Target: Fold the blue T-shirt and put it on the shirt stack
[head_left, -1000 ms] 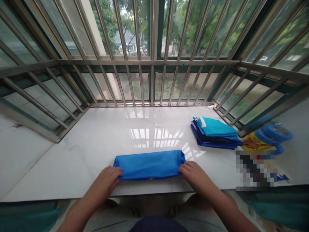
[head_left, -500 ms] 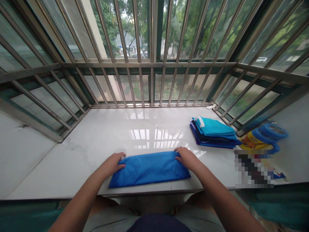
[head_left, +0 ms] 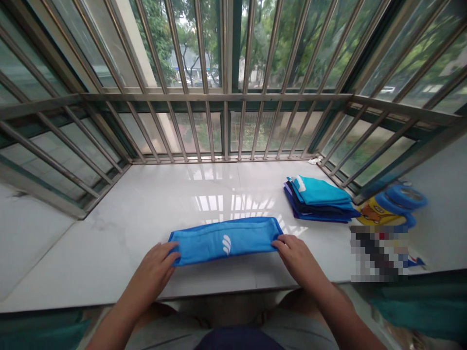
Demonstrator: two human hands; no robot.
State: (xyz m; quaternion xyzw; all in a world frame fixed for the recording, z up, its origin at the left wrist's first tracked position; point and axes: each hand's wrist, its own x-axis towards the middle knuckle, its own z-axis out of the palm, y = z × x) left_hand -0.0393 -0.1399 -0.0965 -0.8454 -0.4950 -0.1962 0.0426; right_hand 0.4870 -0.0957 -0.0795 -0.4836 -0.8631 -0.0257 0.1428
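**Folded blue garment held at both ends**

My left hand (head_left: 156, 265) and right hand (head_left: 297, 256) each pinch an end of the folded blue garment (head_left: 225, 240), stretched between them on the white sill (head_left: 109, 243). Beyond my right hand lies a stack of folded clothes (head_left: 319, 199).

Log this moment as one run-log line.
left hand: pinching left end of folded blue garment | right hand: pinching right end | garment flat on white sill | folded stack right
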